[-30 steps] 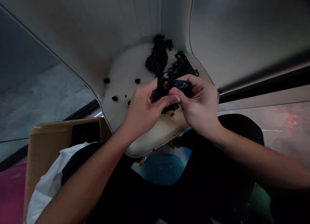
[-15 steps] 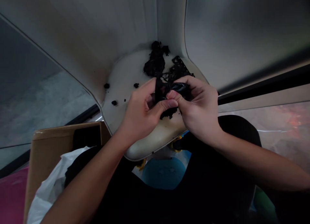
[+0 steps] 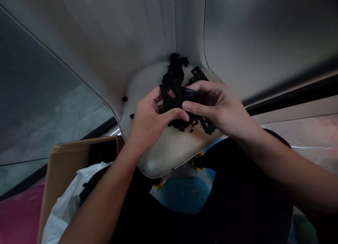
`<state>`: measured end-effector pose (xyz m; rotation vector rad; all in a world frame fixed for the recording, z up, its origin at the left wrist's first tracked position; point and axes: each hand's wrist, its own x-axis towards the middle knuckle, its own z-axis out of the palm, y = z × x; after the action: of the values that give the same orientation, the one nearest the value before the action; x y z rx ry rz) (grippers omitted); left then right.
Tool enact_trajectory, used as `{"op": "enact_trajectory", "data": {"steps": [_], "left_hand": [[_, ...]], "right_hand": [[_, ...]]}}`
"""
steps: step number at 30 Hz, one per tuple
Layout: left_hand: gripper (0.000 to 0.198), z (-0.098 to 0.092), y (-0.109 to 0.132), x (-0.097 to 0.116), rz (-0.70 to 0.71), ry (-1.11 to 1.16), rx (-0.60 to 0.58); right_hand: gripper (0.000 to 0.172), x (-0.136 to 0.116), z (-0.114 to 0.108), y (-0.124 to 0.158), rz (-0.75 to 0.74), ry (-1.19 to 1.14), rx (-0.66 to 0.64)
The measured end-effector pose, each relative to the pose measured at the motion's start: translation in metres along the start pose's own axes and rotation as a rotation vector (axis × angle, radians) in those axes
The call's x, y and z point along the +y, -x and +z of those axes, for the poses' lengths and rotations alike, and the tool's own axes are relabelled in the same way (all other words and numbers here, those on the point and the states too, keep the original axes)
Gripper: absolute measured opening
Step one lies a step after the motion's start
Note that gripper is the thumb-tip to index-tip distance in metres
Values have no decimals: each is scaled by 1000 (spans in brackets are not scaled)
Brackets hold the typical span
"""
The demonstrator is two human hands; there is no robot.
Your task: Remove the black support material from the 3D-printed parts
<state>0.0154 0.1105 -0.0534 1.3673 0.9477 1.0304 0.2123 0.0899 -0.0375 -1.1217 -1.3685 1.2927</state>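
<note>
Between both hands is a black, rubbery-looking piece (image 3: 173, 102) with a hole in its flat part and a glossy part at the right. My left hand (image 3: 150, 119) grips its left side, thumb along the front. On the right side, my right hand (image 3: 220, 107) pinches it with thumb and fingers, close to the left thumb tip. Under and behind the hands, a pale chair seat (image 3: 158, 163) bears a heap of black scraps (image 3: 174, 71) and a perforated black strip (image 3: 199, 73). More torn black bits (image 3: 207, 126) lie below my right hand. The piece's underside is hidden.
A cardboard box (image 3: 66, 166) with a white plastic bag (image 3: 63, 209) stands at the lower left, beside something pink (image 3: 21, 216). Below the seat edge is a blue surface (image 3: 185, 194). The chair's tall pale back (image 3: 148, 26) rises behind the scraps.
The held piece has turned, showing a broader flat part with a hole. My hands have spread slightly apart. Perforated scraps now show below my right hand. The view has shifted a little.
</note>
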Motion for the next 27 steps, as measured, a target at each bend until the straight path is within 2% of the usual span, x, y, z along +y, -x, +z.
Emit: {"op": "enact_trajectory", "data": {"steps": [4, 13, 16, 20, 23, 27], "left_hand": [[51, -5, 10, 3, 9, -84, 26], [46, -9, 25, 0, 14, -279, 5], [44, -7, 29, -4, 7, -279, -22], [32, -6, 34, -6, 67, -335, -46], [24, -4, 37, -5, 182, -451, 38], [25, 2, 42, -1, 299, -586, 257]], "right_hand": [[23, -8, 0, 9, -5, 148, -18], [23, -7, 2, 12, -113, 440, -103], [20, -4, 1, 14, -147, 516, -84], [17, 1, -3, 14, -201, 546, -13], [16, 7, -4, 13, -168, 461, 30], [27, 14, 0, 12, -143, 421, 154]]}}
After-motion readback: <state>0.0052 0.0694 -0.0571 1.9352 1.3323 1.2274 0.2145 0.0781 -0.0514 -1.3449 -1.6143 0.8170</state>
